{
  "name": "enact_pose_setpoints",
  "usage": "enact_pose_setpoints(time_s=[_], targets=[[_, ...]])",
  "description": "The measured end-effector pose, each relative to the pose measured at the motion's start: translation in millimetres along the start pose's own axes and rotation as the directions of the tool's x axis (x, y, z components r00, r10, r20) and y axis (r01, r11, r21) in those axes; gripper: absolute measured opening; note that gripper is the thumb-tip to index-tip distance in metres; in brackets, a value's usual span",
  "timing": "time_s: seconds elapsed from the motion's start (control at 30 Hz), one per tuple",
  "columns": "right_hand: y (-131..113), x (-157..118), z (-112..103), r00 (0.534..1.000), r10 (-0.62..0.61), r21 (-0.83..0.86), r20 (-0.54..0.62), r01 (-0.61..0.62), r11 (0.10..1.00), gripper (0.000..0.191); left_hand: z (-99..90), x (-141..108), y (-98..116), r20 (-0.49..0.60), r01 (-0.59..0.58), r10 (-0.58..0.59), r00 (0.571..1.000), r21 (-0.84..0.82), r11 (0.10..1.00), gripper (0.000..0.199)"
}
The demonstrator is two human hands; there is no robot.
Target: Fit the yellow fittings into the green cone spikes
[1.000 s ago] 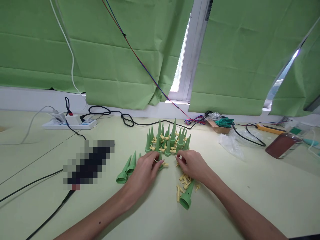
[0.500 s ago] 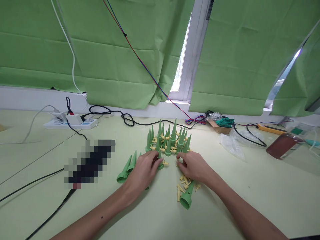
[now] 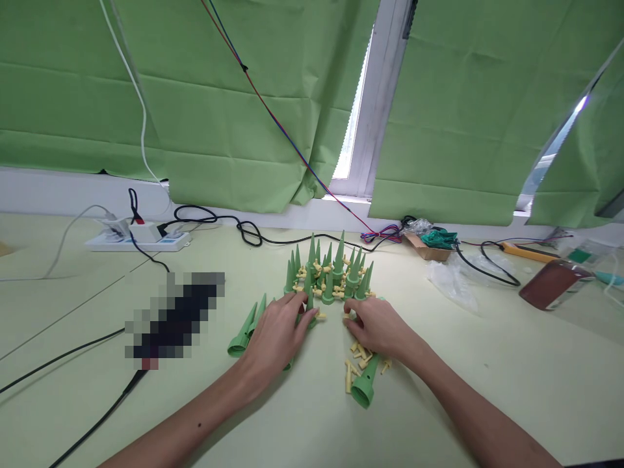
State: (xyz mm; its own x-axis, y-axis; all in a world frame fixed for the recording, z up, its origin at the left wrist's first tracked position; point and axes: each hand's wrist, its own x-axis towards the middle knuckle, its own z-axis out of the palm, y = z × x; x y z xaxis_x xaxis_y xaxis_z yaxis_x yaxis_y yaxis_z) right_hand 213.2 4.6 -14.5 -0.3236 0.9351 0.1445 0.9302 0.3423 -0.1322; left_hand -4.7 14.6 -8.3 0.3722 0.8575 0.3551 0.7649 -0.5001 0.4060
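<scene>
My left hand [image 3: 280, 324] is closed around a green plant-watering spike [image 3: 311, 303] with its tip up; a yellow valve piece [image 3: 320, 316] sticks out of its right side. Across from it, my right hand [image 3: 377, 324] pinches a small yellow valve [image 3: 346, 316], mostly covered by the fingers. Behind both hands stands a cluster of upright green spikes [image 3: 338, 260] with yellow valves on them. Loose yellow valves [image 3: 359, 351] and one green spike [image 3: 363, 389] lie below my right hand. More green spikes [image 3: 241, 339] lie to the left, partly hidden by my left hand.
A blurred-out dark object [image 3: 178, 318] with a cable lies at left. Behind it is a power strip [image 3: 139, 242]. On the right are a small cardboard box [image 3: 429, 247], a clear plastic bag [image 3: 453, 283] and a reddish-brown bottle [image 3: 556, 285].
My left hand and the spike have shifted slightly up and left. A bit more of the yellow valve shows at my right fingertips, and that hand has moved very little.
</scene>
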Motion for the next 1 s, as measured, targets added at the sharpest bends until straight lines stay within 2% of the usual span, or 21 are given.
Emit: enact_pose_setpoints(time_s=[0.1,0.27,0.33,0.4,0.53,0.63,0.8,1.0], targets=[[0,0,1,1.0,-0.004,0.013,-0.011,0.004,1.0,0.012,-0.7,-2,3,-0.051,0.036,-0.037,0.998,-0.011,0.999,0.02],[-2,1,2,1.0,0.0,0.065,-0.028,0.002,0.998,0.008,-2.3,-4,7,-0.178,0.065,-0.08,0.981,-0.09,0.994,0.026],[-3,2,3,0.999,0.002,0.095,-0.048,0.003,0.995,0.005,-2.8,-5,9,-0.222,0.045,-0.072,0.972,-0.123,0.991,0.025],[-5,2,4,0.996,0.004,0.142,-0.088,0.009,0.99,0.005,-2.4,-6,10,-0.247,-0.02,-0.012,0.969,-0.127,0.992,0.023],[-12,1,5,0.978,-0.009,0.325,-0.207,0.077,0.943,0.016,0.7,-10,11,-0.172,-0.207,0.19,0.967,-0.086,0.975,0.024],[-18,-1,5,0.958,-0.034,0.434,-0.286,0.161,0.886,0.021,2.8,-11,11,-0.083,-0.273,0.266,0.96,-0.087,0.958,0.02],[-21,-2,4,0.938,-0.031,0.499,-0.346,0.212,0.84,0.022,1.7,-9,12,-0.012,-0.287,0.288,0.958,-0.09,0.954,0.022],[-22,-3,3,0.932,-0.017,0.513,-0.363,0.215,0.831,0.023,1.4,-7,11,-0.009,-0.265,0.265,0.964,-0.106,0.958,0.022]])
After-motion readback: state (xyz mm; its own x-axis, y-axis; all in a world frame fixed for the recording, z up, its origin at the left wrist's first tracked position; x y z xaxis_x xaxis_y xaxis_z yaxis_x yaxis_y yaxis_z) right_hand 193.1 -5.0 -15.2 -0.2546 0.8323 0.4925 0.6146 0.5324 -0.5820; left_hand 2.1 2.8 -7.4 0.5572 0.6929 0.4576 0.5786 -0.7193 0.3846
